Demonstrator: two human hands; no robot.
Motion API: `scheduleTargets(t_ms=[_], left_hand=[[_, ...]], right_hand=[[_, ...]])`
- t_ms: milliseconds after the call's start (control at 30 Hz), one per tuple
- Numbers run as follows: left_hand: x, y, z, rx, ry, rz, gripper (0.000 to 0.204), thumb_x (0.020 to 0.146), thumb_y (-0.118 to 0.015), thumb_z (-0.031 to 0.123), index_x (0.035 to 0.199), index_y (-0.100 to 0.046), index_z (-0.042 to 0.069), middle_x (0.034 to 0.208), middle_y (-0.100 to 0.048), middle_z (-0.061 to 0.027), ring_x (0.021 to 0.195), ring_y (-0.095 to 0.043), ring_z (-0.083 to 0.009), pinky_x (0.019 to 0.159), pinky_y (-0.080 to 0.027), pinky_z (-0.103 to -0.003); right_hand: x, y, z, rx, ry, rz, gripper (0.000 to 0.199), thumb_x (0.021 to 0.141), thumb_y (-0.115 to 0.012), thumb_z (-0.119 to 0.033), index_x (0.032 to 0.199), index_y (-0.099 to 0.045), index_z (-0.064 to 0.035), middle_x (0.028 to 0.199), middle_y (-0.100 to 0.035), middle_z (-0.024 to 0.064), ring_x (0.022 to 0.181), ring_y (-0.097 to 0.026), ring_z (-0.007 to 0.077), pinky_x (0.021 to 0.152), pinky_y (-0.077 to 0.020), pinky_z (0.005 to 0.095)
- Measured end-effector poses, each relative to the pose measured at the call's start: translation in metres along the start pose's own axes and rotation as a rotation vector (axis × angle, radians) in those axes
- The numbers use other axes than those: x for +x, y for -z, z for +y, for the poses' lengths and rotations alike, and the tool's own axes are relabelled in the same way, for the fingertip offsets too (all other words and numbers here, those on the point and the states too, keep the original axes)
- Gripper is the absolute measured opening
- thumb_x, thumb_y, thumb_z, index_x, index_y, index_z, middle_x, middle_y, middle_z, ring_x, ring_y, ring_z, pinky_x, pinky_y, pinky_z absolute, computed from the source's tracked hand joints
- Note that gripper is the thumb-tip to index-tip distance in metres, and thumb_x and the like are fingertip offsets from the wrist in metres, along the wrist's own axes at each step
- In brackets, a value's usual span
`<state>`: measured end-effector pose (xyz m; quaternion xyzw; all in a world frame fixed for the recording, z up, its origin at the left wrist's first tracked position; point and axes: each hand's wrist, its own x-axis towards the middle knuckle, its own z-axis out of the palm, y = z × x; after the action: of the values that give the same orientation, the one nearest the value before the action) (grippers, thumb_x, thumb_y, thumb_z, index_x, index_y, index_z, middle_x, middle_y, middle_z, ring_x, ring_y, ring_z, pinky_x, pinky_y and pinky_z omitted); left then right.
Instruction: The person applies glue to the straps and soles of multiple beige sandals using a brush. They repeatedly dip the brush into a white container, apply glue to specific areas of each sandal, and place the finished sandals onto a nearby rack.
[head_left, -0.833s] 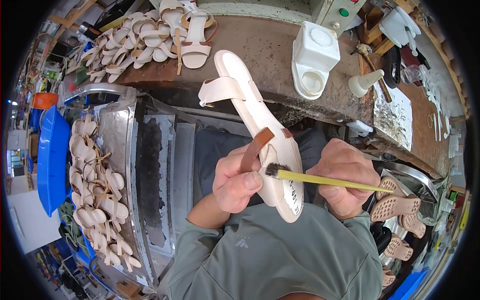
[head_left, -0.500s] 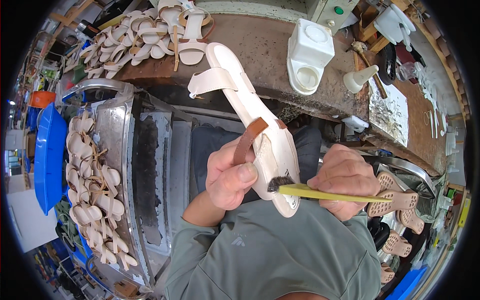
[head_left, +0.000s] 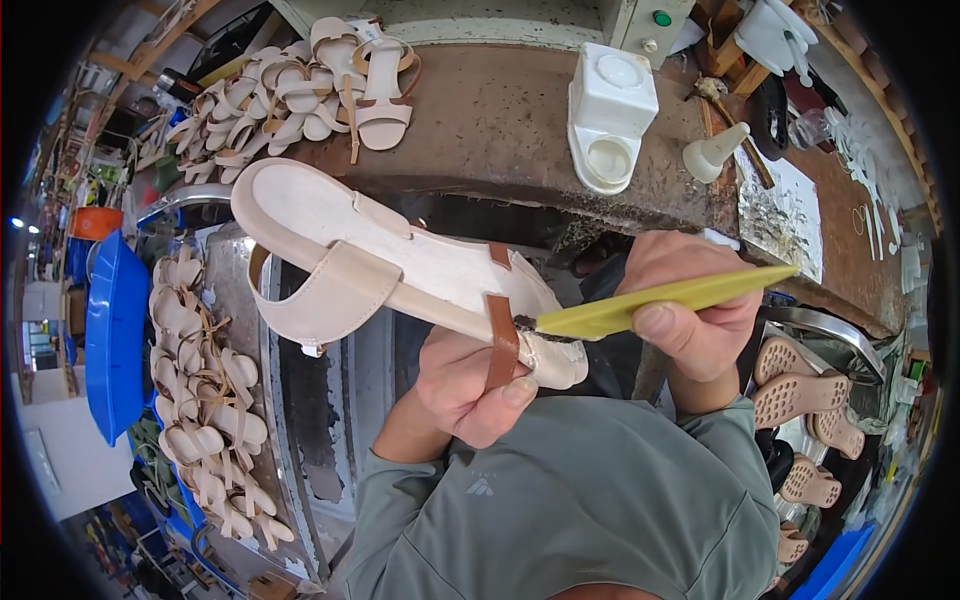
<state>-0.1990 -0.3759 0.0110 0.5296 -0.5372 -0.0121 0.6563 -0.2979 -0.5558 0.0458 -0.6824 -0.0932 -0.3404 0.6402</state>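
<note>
A cream sandal (head_left: 440,265) with a brown strap is tilted in front of me, its toe up at the left and its heel toward my right hand. My left hand (head_left: 465,390) grips it near the heel, thumb and fingers closed at the brown strap (head_left: 503,335). A flat brush with a yellow-green handle (head_left: 610,312) is pinched in my right hand (head_left: 695,310). Its short dark bristles (head_left: 525,323) meet the sandal's heel end beside the strap; exactly which surface they touch is partly hidden by the handle.
A brown workbench (head_left: 480,120) lies ahead, bearing a heap of cream sandals (head_left: 265,110), a white dispenser (head_left: 610,115) and a white nozzle bottle (head_left: 715,153). More sandals (head_left: 210,400) fill a rack at left, by a blue tray (head_left: 112,340). Soles (head_left: 800,400) hang at right.
The sandal has swung to the left, toe lower and more sideways. The brush has moved up and left, from the insole's heel to beside the brown strap. Both hands keep their hold.
</note>
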Motion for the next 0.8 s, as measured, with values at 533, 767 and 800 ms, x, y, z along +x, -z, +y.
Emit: scheduleTargets(t_ms=[533, 767, 800], left_hand=[[0.001, -0.009, -0.003, 0.173, 0.047, 0.102, 0.022, 0.077, -0.058, 0.015, 0.071, -0.055, -0.006, 0.074, -0.058, -0.0162, 0.065, -0.053, -0.0221, 0.062, -0.043, -0.031], [0.001, -0.012, -0.005, 0.058, 0.11, 0.249, 0.012, 0.078, -0.053, 0.005, 0.075, -0.052, -0.007, 0.073, -0.056, -0.0188, 0.062, -0.051, -0.0248, 0.059, -0.043, -0.032], [-0.001, -0.014, -0.005, 0.03, 0.147, 0.288, 0.014, 0.079, -0.053, 0.006, 0.076, -0.052, -0.007, 0.074, -0.056, -0.0195, 0.062, -0.051, -0.0244, 0.06, -0.043, -0.032]], right_hand=[[-0.002, -0.002, 0.009, 0.099, 0.435, -0.178, 0.017, 0.066, -0.073, -0.01, 0.076, -0.066, 0.0017, 0.072, -0.065, 0.0118, 0.055, -0.058, 0.0182, 0.046, -0.0409, 0.0292], [-0.022, 0.006, 0.012, 0.015, 0.498, -0.193, 0.014, 0.071, -0.068, -0.01, 0.079, -0.064, 0.0008, 0.072, -0.063, 0.0113, 0.061, -0.058, 0.022, 0.052, -0.0424, 0.0322], [-0.025, 0.007, 0.007, -0.022, 0.569, -0.243, 0.016, 0.073, -0.069, -0.016, 0.079, -0.063, -0.0021, 0.07, -0.062, 0.0088, 0.062, -0.057, 0.0213, 0.054, -0.0411, 0.0334]])
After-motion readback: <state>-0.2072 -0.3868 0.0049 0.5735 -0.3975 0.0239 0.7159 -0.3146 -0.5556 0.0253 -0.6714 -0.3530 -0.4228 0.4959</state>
